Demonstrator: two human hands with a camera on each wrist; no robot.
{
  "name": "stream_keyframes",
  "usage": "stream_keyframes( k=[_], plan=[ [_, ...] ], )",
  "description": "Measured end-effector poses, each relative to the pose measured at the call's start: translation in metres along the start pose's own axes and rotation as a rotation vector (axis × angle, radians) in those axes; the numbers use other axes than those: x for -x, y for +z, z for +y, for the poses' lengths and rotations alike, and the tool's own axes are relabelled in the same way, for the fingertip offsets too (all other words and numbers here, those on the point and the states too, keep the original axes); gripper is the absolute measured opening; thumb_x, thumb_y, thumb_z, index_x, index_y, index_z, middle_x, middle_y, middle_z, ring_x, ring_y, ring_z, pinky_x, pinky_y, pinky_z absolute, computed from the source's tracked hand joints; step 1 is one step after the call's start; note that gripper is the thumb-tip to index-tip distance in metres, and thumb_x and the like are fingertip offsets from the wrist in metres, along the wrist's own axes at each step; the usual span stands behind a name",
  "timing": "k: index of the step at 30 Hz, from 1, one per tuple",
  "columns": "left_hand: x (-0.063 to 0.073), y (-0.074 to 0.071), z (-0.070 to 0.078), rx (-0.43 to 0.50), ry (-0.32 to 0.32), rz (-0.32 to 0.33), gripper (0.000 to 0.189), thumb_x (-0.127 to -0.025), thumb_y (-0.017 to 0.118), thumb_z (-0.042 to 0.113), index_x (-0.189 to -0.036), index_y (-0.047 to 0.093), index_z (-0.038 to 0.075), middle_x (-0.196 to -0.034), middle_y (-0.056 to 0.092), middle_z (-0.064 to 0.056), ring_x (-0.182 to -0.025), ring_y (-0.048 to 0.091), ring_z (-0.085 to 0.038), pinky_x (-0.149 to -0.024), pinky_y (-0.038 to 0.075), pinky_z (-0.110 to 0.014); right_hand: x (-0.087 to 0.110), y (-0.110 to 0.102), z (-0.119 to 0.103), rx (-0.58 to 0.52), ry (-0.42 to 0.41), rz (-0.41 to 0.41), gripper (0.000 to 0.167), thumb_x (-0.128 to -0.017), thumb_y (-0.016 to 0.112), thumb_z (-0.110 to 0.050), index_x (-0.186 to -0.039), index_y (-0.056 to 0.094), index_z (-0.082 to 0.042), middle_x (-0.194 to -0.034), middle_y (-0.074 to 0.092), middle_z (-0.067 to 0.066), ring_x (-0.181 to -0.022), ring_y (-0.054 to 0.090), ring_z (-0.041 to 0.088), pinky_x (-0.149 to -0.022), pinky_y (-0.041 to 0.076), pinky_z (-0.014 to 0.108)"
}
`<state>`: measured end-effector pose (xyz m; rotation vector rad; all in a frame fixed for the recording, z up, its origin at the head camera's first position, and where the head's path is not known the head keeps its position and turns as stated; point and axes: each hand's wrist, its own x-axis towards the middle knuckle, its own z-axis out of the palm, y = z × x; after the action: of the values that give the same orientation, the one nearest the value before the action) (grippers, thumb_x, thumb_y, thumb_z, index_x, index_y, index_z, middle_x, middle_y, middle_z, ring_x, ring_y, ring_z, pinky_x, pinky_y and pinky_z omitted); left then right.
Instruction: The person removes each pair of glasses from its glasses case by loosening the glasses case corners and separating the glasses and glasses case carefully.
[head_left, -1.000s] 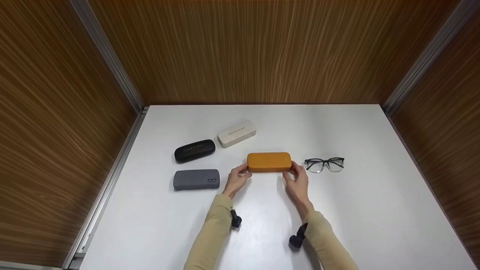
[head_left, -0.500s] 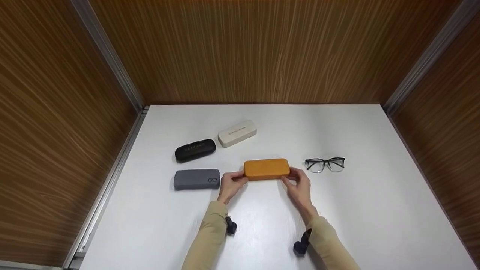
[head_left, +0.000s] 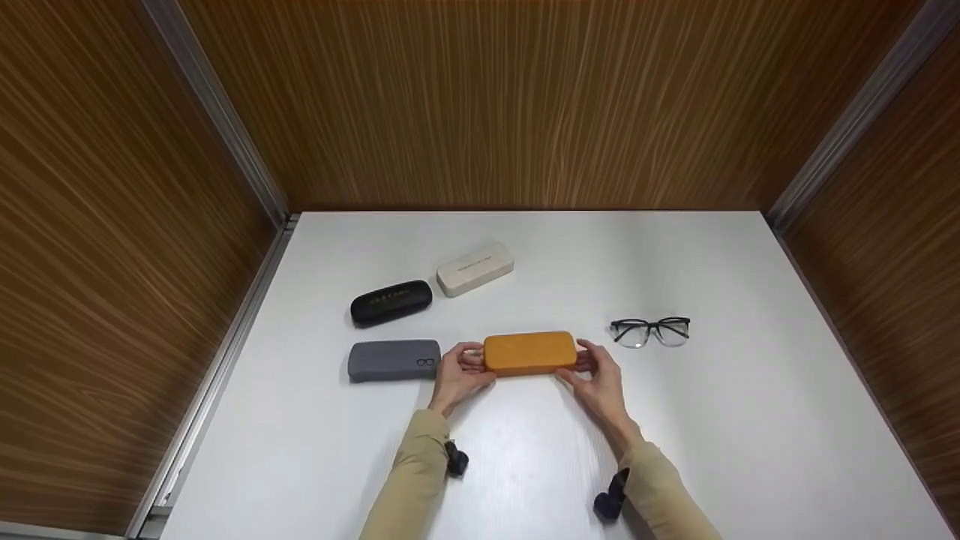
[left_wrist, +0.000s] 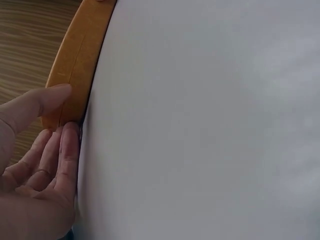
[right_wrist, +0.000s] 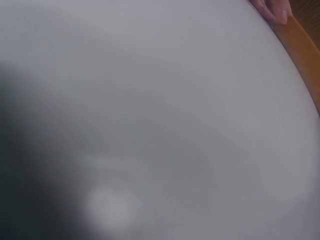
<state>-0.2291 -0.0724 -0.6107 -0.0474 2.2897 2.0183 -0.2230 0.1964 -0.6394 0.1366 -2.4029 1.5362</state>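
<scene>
An orange glasses case (head_left: 529, 353), closed, lies on the white table in front of me, between my two hands. My left hand (head_left: 457, 375) grips its left end. In the left wrist view the thumb (left_wrist: 56, 95) presses on the front side of the case, and the other fingers bend against its end. At the right end my right hand (head_left: 598, 381) holds the case between thumb and fingers. The right wrist view catches only part of the orange case and some fingertips at its upper right edge.
Left of my left hand, very near it, lies a grey glasses case (head_left: 394, 360). Behind are a black glasses case (head_left: 391, 303) and a white one (head_left: 475, 269). Black-framed glasses (head_left: 650, 331) lie at the right. Wood-grain panels (head_left: 525, 105) wall in the white table (head_left: 750, 420).
Both hands have brought the orange case toward me and slightly left, so my left hand is closer to the grey case. The other cases and the glasses stay where they were.
</scene>
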Motion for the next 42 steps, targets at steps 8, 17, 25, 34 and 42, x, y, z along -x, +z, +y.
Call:
stream_keyframes(
  k=[8, 17, 25, 34, 42],
  plan=[
    [-0.0011, -0.0035, -0.0002, -0.170, 0.064, -0.128, 0.079, -0.074, 0.084, -0.001, -0.145, 0.051, 0.000, -0.110, 0.057, -0.019, -0.090, 0.058, -0.021, -0.079, 0.051, -0.020, -0.0010, -0.0005, -0.0024, 0.093, -0.006, -0.065, 0.070, -0.073, 0.090, -0.013, -0.134, 0.061, 0.002, -0.096, 0.055, 0.010, -0.082, 0.053, 0.012, -0.072, 0.046, 0.017],
    [-0.0013, -0.0064, -0.0035, -0.155, 0.135, -0.176, 0.077, -0.073, 0.085, -0.003, -0.142, 0.052, -0.002, -0.135, 0.053, -0.026, -0.080, 0.055, -0.017, -0.072, 0.049, -0.017, 0.0007, 0.0010, 0.0007, 0.130, -0.069, -0.077, 0.070, -0.069, 0.093, -0.013, -0.128, 0.059, 0.000, -0.102, 0.058, 0.010, -0.089, 0.055, 0.017, -0.078, 0.046, 0.021],
    [-0.0017, -0.0074, -0.0036, -0.168, 0.113, -0.200, 0.078, -0.073, 0.086, -0.002, -0.143, 0.051, -0.001, -0.139, 0.057, -0.025, -0.073, 0.049, -0.010, -0.065, 0.044, -0.016, 0.0025, 0.0003, -0.0016, 0.092, -0.004, -0.128, 0.083, -0.067, 0.094, -0.018, -0.136, 0.051, 0.001, -0.121, 0.064, 0.015, -0.106, 0.059, 0.025, -0.089, 0.047, 0.031],
    [-0.0002, -0.0052, -0.0025, -0.256, 0.141, -0.198, 0.083, -0.073, 0.088, 0.004, -0.146, 0.049, 0.003, -0.129, 0.060, -0.020, -0.075, 0.045, -0.013, -0.066, 0.039, -0.019, 0.0023, 0.0027, -0.0014, 0.190, -0.076, -0.166, 0.085, -0.067, 0.095, -0.026, -0.137, 0.055, 0.000, -0.126, 0.057, 0.017, -0.118, 0.054, 0.033, -0.108, 0.043, 0.051],
    [0.0026, -0.0051, -0.0026, -0.274, 0.143, -0.199, 0.084, -0.071, 0.090, 0.006, -0.145, 0.051, 0.006, -0.128, 0.059, -0.018, -0.083, 0.045, -0.017, -0.073, 0.038, -0.021, 0.0051, 0.0028, -0.0034, 0.195, -0.052, -0.186, 0.090, -0.064, 0.096, -0.029, -0.139, 0.053, -0.003, -0.123, 0.058, 0.016, -0.113, 0.053, 0.031, -0.106, 0.042, 0.050]
  ],
)
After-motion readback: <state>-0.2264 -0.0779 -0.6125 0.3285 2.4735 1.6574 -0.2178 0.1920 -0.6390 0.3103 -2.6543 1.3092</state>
